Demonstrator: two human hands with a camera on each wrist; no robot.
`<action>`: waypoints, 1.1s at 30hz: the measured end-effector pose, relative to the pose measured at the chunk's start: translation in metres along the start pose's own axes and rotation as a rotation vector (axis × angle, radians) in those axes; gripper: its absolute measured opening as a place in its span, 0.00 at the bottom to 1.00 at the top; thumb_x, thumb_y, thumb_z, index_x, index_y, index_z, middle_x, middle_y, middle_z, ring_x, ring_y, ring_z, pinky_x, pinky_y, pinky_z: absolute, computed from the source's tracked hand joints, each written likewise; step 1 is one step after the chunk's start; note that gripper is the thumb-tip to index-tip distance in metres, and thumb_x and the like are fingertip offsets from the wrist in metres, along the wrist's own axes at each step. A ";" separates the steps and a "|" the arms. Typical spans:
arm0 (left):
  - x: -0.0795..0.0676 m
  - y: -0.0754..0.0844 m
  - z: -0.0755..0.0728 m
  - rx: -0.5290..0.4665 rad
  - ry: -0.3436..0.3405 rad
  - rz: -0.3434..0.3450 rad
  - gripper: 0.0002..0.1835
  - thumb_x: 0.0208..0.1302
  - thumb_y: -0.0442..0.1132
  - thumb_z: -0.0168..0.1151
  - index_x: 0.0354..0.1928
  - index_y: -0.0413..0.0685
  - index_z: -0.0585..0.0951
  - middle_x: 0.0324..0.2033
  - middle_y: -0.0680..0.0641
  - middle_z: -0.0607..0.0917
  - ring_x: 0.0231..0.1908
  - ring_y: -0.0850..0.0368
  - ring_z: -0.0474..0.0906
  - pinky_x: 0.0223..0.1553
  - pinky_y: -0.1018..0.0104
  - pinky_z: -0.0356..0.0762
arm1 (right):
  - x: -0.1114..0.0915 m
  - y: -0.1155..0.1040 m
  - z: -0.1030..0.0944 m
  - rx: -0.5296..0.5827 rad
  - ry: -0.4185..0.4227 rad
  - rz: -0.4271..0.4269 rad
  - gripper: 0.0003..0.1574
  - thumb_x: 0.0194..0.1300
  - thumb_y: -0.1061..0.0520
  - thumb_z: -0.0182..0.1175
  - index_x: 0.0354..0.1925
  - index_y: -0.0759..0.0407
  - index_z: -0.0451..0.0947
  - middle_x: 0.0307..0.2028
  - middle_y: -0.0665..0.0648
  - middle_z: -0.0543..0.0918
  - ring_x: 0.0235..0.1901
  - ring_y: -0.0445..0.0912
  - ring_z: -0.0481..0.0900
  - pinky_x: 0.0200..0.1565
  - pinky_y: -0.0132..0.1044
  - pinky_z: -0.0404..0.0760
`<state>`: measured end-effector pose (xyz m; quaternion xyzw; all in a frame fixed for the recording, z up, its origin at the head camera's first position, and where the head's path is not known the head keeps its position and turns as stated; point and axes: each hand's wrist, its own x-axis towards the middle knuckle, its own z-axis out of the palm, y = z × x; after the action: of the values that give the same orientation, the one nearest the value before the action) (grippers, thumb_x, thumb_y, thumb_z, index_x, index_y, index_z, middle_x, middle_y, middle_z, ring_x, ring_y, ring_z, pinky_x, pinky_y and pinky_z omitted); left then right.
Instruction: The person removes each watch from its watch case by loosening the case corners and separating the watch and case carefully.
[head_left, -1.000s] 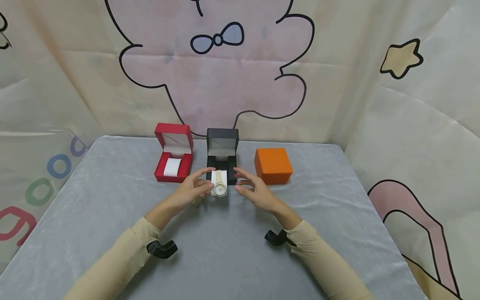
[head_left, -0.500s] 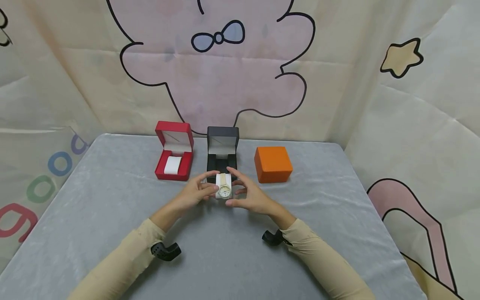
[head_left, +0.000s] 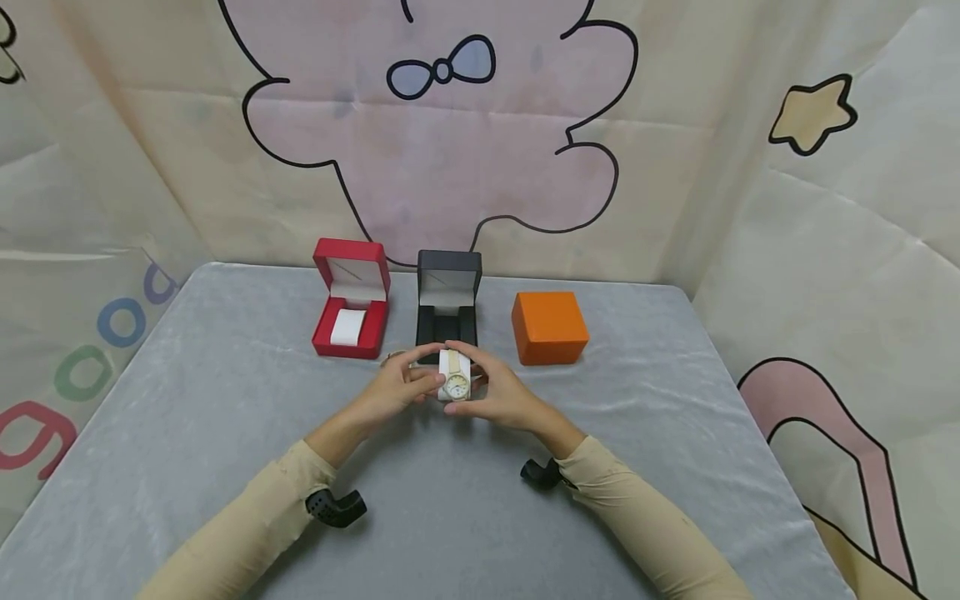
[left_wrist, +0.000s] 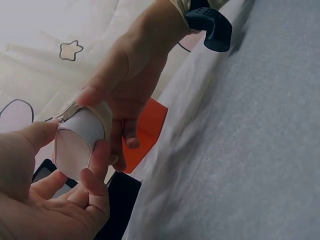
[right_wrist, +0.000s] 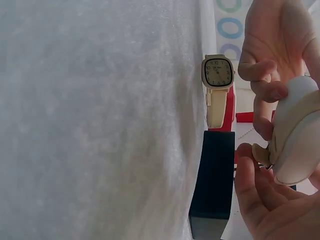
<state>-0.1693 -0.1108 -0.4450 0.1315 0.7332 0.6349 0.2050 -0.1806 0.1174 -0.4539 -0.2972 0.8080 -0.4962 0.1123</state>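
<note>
A cream-strapped watch with a round dial [head_left: 457, 385] is wrapped on a white watch cushion [left_wrist: 85, 125], held up before the open black watch box [head_left: 447, 321]. My left hand [head_left: 395, 385] grips the cushion from the left, fingers and thumb around its end. From the other side my right hand [head_left: 513, 396] holds it, thumb near the front and forefinger over the top. In the right wrist view, right-hand fingertips [right_wrist: 245, 152] touch the loose strap end [right_wrist: 260, 154] by the buckle. A second watch, with a squarish dial [right_wrist: 218, 73], shows on the table beyond.
Left of the black box stands an open red watch box [head_left: 322, 333] with a white cushion [head_left: 347, 327] inside. To the right is a closed orange box [head_left: 551, 329]. Grey cloth [head_left: 450, 517] covers the table, and a printed curtain [head_left: 675, 192] hangs behind.
My left hand has shifted slightly right with the cushion and watch. My right hand, apart from them a second ago, has come in from the right and taken hold.
</note>
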 end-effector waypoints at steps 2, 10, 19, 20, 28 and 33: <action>0.001 0.000 0.001 -0.005 0.000 0.007 0.34 0.73 0.44 0.61 0.76 0.48 0.62 0.58 0.35 0.83 0.43 0.63 0.83 0.48 0.59 0.79 | 0.000 0.000 0.000 -0.003 0.011 0.005 0.58 0.55 0.55 0.78 0.77 0.49 0.58 0.68 0.56 0.73 0.45 0.48 0.81 0.48 0.46 0.84; 0.001 0.001 0.002 0.013 0.004 0.029 0.35 0.72 0.43 0.62 0.77 0.47 0.62 0.56 0.35 0.85 0.41 0.62 0.82 0.45 0.59 0.78 | 0.002 -0.005 0.002 -0.022 0.060 0.014 0.56 0.55 0.54 0.78 0.76 0.52 0.62 0.66 0.56 0.74 0.36 0.46 0.80 0.39 0.38 0.83; 0.002 0.000 0.002 0.047 0.012 0.016 0.35 0.71 0.41 0.63 0.77 0.46 0.63 0.55 0.36 0.86 0.40 0.60 0.83 0.45 0.58 0.80 | 0.004 -0.008 0.003 -0.057 0.067 0.036 0.51 0.58 0.52 0.74 0.74 0.58 0.64 0.70 0.57 0.71 0.36 0.45 0.81 0.40 0.38 0.86; 0.002 0.000 0.001 0.046 0.009 0.016 0.35 0.71 0.41 0.63 0.76 0.46 0.63 0.55 0.36 0.86 0.39 0.59 0.83 0.45 0.58 0.80 | 0.004 -0.008 0.003 -0.057 0.062 0.038 0.51 0.58 0.52 0.73 0.75 0.59 0.63 0.70 0.58 0.71 0.36 0.44 0.81 0.40 0.37 0.86; 0.004 -0.001 0.000 0.061 0.016 -0.002 0.35 0.68 0.39 0.66 0.75 0.46 0.65 0.51 0.37 0.88 0.37 0.49 0.80 0.38 0.62 0.78 | 0.005 -0.009 0.001 -0.034 0.020 0.035 0.51 0.57 0.58 0.73 0.75 0.60 0.62 0.70 0.59 0.70 0.39 0.45 0.81 0.38 0.30 0.85; 0.007 -0.002 -0.001 0.051 0.016 -0.024 0.35 0.68 0.38 0.66 0.75 0.46 0.66 0.52 0.38 0.87 0.36 0.58 0.80 0.38 0.63 0.78 | 0.006 -0.008 -0.001 -0.037 -0.006 0.031 0.52 0.57 0.61 0.71 0.76 0.61 0.61 0.70 0.59 0.70 0.40 0.45 0.80 0.39 0.30 0.84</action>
<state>-0.1757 -0.1090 -0.4477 0.1228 0.7523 0.6146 0.2034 -0.1826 0.1122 -0.4460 -0.2882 0.8213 -0.4783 0.1170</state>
